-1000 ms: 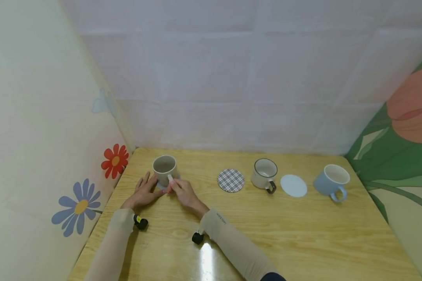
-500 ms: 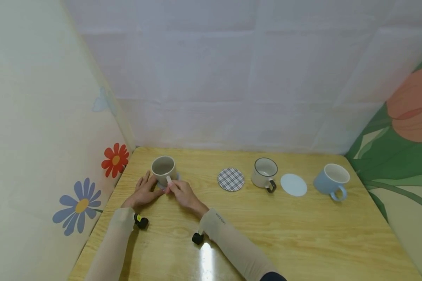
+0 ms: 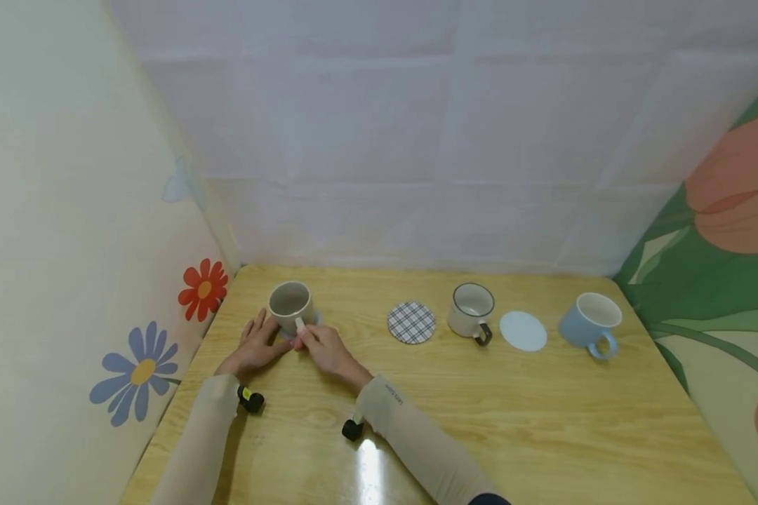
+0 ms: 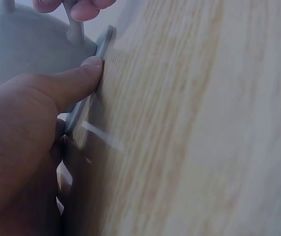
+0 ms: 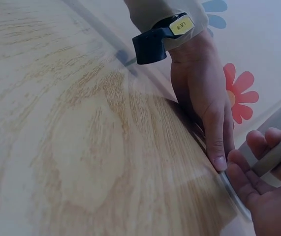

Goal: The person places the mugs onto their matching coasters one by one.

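A grey mug (image 3: pixel 290 301) stands at the far left of the table, over a round pale blue-grey coaster (image 3: pixel 318 318) whose rim shows at its right. My right hand (image 3: pixel 330 354) pinches the mug's handle (image 3: pixel 300 325) from the front right. Low at the mug's left front, my left hand (image 3: pixel 255 348) rests with its fingers stretched out. In the left wrist view, its thumb (image 4: pixel 83 78) presses on the coaster's edge (image 4: pixel 108 39) below the mug. The right wrist view shows the right hand's fingers (image 5: pixel 241 179) around the handle, close to the left thumb.
To the right, a plaid round coaster (image 3: pixel 411 322), a white mug (image 3: pixel 469 312) with black rim and handle, a white round coaster (image 3: pixel 523 331) and a blue mug (image 3: pixel 587 326) form a row. A white sheet (image 3: pixel 366 140) hangs behind the table (image 3: pixel 512 421); a flowered wall (image 3: pixel 69 245) borders it at left.
The grey mug has shifted slightly left over its coaster, with the right hand on its handle. The left hand stays in place. The head view has turned a little.
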The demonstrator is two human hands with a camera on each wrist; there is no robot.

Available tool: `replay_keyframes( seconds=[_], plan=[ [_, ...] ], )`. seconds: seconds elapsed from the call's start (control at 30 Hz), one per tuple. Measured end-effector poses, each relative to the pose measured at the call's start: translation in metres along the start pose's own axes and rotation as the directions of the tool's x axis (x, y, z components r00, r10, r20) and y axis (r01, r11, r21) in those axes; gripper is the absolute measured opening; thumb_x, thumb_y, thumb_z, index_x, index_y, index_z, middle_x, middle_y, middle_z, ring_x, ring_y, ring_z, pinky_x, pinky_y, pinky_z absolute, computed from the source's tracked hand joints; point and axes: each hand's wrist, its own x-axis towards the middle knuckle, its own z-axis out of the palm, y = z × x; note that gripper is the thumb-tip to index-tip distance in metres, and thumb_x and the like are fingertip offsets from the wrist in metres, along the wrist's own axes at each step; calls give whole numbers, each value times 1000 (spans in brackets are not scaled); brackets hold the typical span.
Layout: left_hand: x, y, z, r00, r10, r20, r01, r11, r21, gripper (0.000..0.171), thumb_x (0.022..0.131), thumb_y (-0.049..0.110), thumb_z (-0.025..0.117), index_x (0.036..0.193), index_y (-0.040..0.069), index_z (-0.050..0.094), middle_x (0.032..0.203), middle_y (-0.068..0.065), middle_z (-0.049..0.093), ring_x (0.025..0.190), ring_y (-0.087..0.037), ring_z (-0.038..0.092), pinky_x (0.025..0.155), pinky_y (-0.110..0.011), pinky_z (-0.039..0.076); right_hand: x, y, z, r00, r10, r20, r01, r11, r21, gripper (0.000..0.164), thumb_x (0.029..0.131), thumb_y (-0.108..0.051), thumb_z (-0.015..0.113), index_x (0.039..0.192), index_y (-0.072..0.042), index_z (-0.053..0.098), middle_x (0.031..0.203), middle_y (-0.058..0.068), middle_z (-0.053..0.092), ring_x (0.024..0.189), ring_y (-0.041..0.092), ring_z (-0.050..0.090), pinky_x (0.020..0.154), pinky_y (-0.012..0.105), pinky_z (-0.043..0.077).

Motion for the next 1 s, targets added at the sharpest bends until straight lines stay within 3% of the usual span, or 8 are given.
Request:
replay_keyframes(
  seconds=[0.17,0.37,0.6,0.77,0.87,1.0],
  plan=[
    [-1,-1,-1,1000,-9,-1,9,1000,-12,93,99,62,66,171,22,24,177,-26,13,164,-47,-16,127,-70,-16,-1,-3,1,1000,20,-6,-20,1000,-7,46,116,-28,47,93,1,76,106,12,81,105,16,74,91,23,54],
    [-2,-2,0,998,53,-25,-53,998,25,86,101,52,69,168,13,30,174,-30,20,163,-53,-10,127,-71,-13,-2,-6,-1,1000,26,-3,-27,998,-48,45,115,-28,47,94,-2,77,100,10,79,87,7,63,81,21,51],
    [-1,-3,1,994,59,-88,-61,998,-13,82,97,49,76,161,10,41,173,-29,25,162,-56,-4,127,-73,-10,-1,-11,-6,998,57,38,-55,997,-45,45,116,-30,47,102,-4,79,105,14,79,93,23,70,80,21,53],
    [-2,1,1,987,81,-138,-83,997,-5,79,96,53,77,157,12,48,172,-28,30,161,-57,2,127,-74,-6,-3,-15,-10,996,89,27,-87,995,-53,41,115,-32,50,109,-5,81,104,18,77,83,11,62,73,20,50],
    [-2,7,0,986,99,-138,-98,995,17,77,96,44,79,158,10,48,171,-29,30,160,-59,6,126,-77,-2,-5,-17,-11,996,87,-9,-87,993,-82,35,113,-31,55,109,-6,81,106,11,79,88,4,64,75,19,52],
    [-3,14,-1,985,99,-140,-92,994,53,75,96,33,81,159,8,48,170,-27,34,159,-57,19,125,-79,9,-9,-22,-12,995,89,-43,-93,990,-103,28,110,-29,61,110,-8,80,110,5,80,102,11,73,83,21,58]
  ],
)
